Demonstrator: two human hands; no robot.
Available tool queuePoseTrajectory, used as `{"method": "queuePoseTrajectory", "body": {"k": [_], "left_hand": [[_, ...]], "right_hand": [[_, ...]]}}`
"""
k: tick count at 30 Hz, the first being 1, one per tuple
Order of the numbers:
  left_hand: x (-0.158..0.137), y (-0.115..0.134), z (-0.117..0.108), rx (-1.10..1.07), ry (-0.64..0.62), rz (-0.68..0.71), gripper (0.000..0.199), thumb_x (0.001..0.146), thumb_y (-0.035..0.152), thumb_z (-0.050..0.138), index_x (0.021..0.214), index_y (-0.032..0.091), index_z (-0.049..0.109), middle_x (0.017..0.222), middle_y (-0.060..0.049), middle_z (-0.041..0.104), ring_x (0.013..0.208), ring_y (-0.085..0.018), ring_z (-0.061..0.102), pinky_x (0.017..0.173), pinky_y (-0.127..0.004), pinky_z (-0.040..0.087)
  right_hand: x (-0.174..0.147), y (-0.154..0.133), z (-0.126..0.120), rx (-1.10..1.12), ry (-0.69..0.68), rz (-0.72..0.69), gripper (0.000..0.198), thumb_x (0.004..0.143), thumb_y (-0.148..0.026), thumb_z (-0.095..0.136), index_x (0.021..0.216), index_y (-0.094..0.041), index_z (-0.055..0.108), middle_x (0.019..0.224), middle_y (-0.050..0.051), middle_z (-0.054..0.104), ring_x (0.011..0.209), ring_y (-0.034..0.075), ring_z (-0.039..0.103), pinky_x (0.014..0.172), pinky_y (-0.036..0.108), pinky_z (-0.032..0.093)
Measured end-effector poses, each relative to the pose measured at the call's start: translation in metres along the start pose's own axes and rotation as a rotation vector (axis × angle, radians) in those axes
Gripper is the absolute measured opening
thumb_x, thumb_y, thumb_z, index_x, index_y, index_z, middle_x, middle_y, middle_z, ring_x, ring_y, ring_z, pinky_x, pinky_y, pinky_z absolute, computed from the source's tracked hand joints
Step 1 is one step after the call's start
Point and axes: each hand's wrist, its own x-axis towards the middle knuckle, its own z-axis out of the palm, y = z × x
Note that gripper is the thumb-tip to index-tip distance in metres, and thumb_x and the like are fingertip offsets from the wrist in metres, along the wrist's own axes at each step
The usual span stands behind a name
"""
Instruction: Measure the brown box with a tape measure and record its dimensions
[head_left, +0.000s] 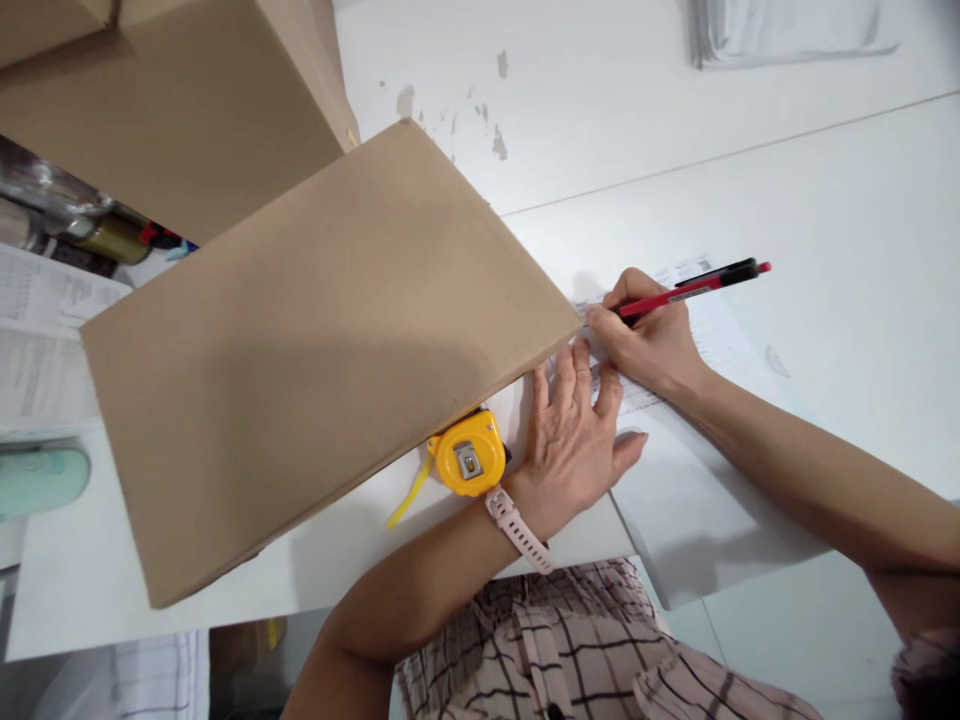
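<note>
My right hand [656, 335] is closed around a red and black pen [705, 287], its tip hidden near the corner of a cardboard box. Beneath that hand lies a printed sheet of paper [720, 350]. Flat on the paper and table, fingers spread, rests my left hand [574, 430], its fingertips by the box's lower right edge. The brown cardboard box [322, 360] fills the middle of the view. Between it and my left wrist sits a yellow tape measure [471, 455], a short piece of yellow tape sticking out.
Larger cardboard boxes [202, 110] stand at the upper left. Papers [52, 340] and a mint-green rounded object [41, 482] lie at the left edge. A stack in clear plastic [787, 30] is at the top right of the white table [847, 220].
</note>
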Motion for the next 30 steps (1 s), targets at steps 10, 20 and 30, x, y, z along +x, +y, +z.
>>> {"method": "queuePoseTrajectory", "body": {"k": [10, 20, 30], "left_hand": [[0.001, 0.001, -0.002, 0.006, -0.022, -0.004, 0.076, 0.097, 0.055, 0.052, 0.15, 0.001, 0.037, 0.159, -0.03, 0.036, 0.15, -0.04, 0.031, 0.121, -0.057, 0.024], [0.001, 0.0, 0.002, 0.008, 0.01, 0.003, 0.075, 0.095, 0.057, 0.055, 0.146, 0.003, 0.042, 0.159, -0.032, 0.033, 0.15, -0.042, 0.03, 0.121, -0.058, 0.023], [-0.002, 0.0, -0.001, 0.075, 0.084, 0.026, 0.068, 0.098, 0.051, 0.052, 0.144, 0.002, 0.044, 0.156, -0.031, 0.039, 0.146, -0.041, 0.037, 0.119, -0.057, 0.027]], "right_hand": [[-0.001, -0.006, -0.001, -0.004, -0.012, 0.001, 0.025, 0.074, -0.017, 0.065, 0.064, -0.025, 0.043, 0.055, -0.006, 0.042, 0.052, 0.012, 0.038, 0.048, 0.029, 0.032], [0.002, -0.002, -0.006, 0.038, 0.205, -0.041, 0.018, 0.084, -0.024, 0.063, 0.074, -0.027, 0.048, 0.064, -0.004, 0.05, 0.056, 0.015, 0.047, 0.055, 0.032, 0.038], [-0.047, 0.042, -0.099, -0.722, -0.015, -0.331, 0.035, 0.087, -0.009, 0.052, 0.113, -0.027, 0.068, 0.1, 0.014, 0.073, 0.096, 0.032, 0.057, 0.061, 0.039, 0.034]]}}
